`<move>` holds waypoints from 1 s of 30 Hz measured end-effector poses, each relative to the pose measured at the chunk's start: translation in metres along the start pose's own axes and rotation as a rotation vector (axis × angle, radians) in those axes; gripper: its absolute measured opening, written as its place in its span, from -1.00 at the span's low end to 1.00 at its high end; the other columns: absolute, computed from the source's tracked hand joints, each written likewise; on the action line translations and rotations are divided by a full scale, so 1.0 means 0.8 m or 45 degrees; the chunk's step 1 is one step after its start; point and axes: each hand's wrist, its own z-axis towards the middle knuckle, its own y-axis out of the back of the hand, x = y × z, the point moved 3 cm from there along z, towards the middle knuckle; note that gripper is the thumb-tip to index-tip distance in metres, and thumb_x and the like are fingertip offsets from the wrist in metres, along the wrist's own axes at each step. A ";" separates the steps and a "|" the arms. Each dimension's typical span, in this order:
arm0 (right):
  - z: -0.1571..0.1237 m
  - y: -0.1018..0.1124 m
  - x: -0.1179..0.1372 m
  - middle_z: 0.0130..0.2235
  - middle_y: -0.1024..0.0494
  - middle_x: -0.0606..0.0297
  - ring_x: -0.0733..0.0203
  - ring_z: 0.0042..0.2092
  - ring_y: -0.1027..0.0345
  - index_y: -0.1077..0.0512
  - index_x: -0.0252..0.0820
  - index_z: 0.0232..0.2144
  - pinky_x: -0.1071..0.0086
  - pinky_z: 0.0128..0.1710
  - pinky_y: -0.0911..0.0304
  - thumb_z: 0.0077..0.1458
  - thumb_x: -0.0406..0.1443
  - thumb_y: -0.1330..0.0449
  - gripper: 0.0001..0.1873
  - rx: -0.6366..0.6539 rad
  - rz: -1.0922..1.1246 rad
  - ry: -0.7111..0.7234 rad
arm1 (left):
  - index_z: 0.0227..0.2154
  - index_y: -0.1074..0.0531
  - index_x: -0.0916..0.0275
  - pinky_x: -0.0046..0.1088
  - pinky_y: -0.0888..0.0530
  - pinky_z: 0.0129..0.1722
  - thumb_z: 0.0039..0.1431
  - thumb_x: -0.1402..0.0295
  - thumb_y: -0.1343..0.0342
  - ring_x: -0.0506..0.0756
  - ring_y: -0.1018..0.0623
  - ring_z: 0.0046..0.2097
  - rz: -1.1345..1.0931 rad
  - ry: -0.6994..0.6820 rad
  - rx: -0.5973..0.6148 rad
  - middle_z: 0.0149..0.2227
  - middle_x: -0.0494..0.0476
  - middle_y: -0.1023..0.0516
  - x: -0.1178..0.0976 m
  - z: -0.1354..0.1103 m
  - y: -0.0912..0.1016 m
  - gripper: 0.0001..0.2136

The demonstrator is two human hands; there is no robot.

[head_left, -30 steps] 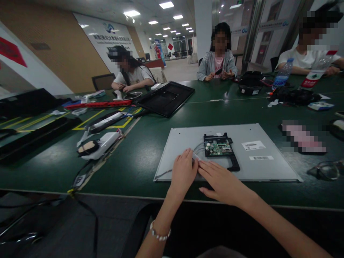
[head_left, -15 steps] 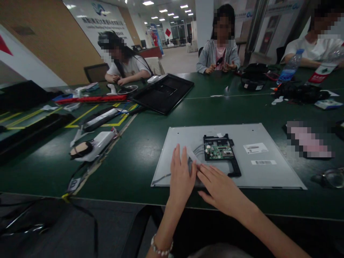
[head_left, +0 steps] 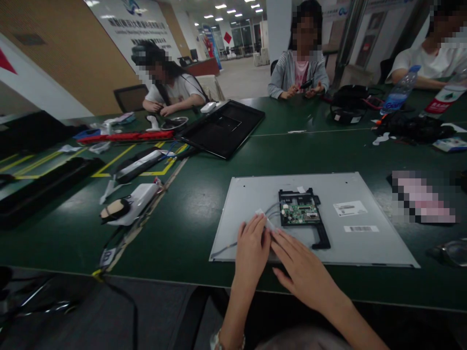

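A flat grey metal display panel [head_left: 365, 248] lies on the green table, a black bracket [head_left: 323, 238] and a green circuit board [head_left: 299, 214] on it. Grey cables [head_left: 272, 210] run leftward from the board and pass beneath my hands. My left hand [head_left: 251, 250] bends its fingers over a whitish, translucent strip [head_left: 270, 225], which looks like tape, at the cables. Beside it, my right hand [head_left: 301, 267] has its fingers stretched out, tips touching the strip's near end and thumb apart. My fingers partly cover the strip and cables.
A black monitor cover [head_left: 222, 129] lies beyond the panel. White-and-black devices [head_left: 136, 204] and cords are at left. A blurred pink item [head_left: 423, 197] and glasses [head_left: 450, 252] lie at right, with bottles [head_left: 399, 92] farther back. Several people sit across the table.
My left fingers, stretched upward before, are now bent down over the strip. My right hand stays beside them, fingertips on the strip. The view has shifted slightly.
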 end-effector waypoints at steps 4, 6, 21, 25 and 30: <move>-0.003 0.002 -0.001 0.27 -0.29 0.03 -0.02 0.27 -0.18 -0.19 -0.28 0.26 0.02 0.22 -0.23 0.21 -0.35 -0.03 -0.43 0.006 0.016 -0.020 | 0.06 -0.39 0.19 -0.03 -0.24 0.23 0.29 0.46 0.07 0.19 -0.41 0.20 -0.004 0.020 -0.012 0.14 0.24 -0.45 -0.001 0.001 0.000 -0.68; -0.003 0.003 -0.002 0.26 -0.31 0.02 -0.01 0.27 -0.19 -0.21 -0.30 0.25 0.01 0.22 -0.22 0.21 -0.35 -0.03 -0.44 0.007 0.025 -0.009 | 0.07 -0.38 0.20 -0.04 -0.25 0.23 0.30 0.44 0.07 0.20 -0.40 0.20 0.012 0.007 -0.022 0.15 0.26 -0.44 -0.001 0.001 -0.002 -0.68; -0.012 0.005 -0.006 0.25 -0.33 0.02 0.00 0.28 -0.15 -0.27 -0.34 0.22 0.06 0.28 -0.11 0.23 -0.27 -0.06 -0.47 -0.015 0.036 0.013 | 0.12 -0.34 0.30 -0.15 -0.24 0.24 0.31 0.43 0.06 0.18 -0.34 0.25 0.070 0.019 -0.074 0.20 0.30 -0.38 -0.009 -0.004 -0.009 -0.65; -0.012 0.004 -0.006 0.23 -0.36 0.01 0.01 0.27 -0.16 -0.28 -0.34 0.21 0.06 0.27 -0.12 0.22 -0.28 -0.06 -0.48 -0.031 0.060 0.030 | 0.06 -0.37 0.29 -0.16 -0.28 0.21 0.26 0.45 -0.02 0.20 -0.39 0.21 0.035 0.021 -0.123 0.15 0.30 -0.43 -0.009 -0.003 -0.009 -0.68; -0.029 0.026 -0.017 0.19 -0.42 0.14 0.08 0.23 -0.24 -0.31 -0.17 0.19 0.11 0.24 -0.16 0.25 -0.28 -0.03 -0.53 -0.194 0.214 -0.053 | -0.01 -0.41 0.30 -0.14 -0.39 0.10 0.16 0.46 -0.13 0.24 -0.54 0.01 -0.080 0.130 -0.172 -0.09 0.29 -0.58 -0.004 0.002 -0.006 -0.68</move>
